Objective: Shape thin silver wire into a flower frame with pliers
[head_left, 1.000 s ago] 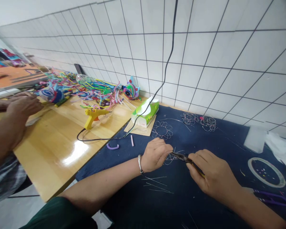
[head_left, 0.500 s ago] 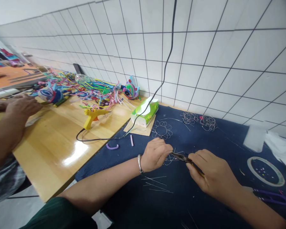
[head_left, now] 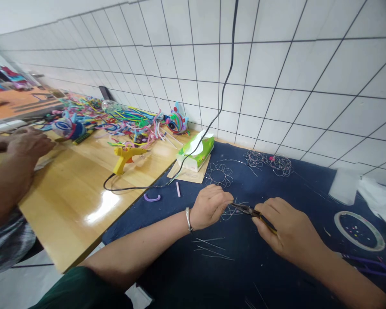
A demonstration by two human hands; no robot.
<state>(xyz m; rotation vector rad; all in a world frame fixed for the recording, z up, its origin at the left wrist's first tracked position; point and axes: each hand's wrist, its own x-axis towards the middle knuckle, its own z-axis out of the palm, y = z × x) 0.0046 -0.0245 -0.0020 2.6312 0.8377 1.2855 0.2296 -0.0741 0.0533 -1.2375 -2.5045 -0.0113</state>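
My left hand (head_left: 209,207), with a silver bangle on the wrist, is closed and pinches a thin bent wire piece (head_left: 230,212) just above the dark blue cloth (head_left: 186,274). My right hand (head_left: 286,229) is closed round the yellow-handled pliers (head_left: 251,211), whose narrow jaws point left and meet the wire at my left fingertips. Several straight cut wires (head_left: 212,248) lie on the cloth below my hands.
A wire flower (head_left: 219,175) and tangled wire shapes (head_left: 268,162) lie beyond my hands. A green tissue pack (head_left: 196,154), yellow glue gun (head_left: 125,157) with black cable, coloured pipe cleaners (head_left: 128,122), a tape ring (head_left: 358,230) and purple scissors (head_left: 368,267) surround them. Another person's hand (head_left: 27,146) rests at left.
Both my hands have edged slightly upward together with the wire and pliers. The other person's hand at the left has drawn back a little.
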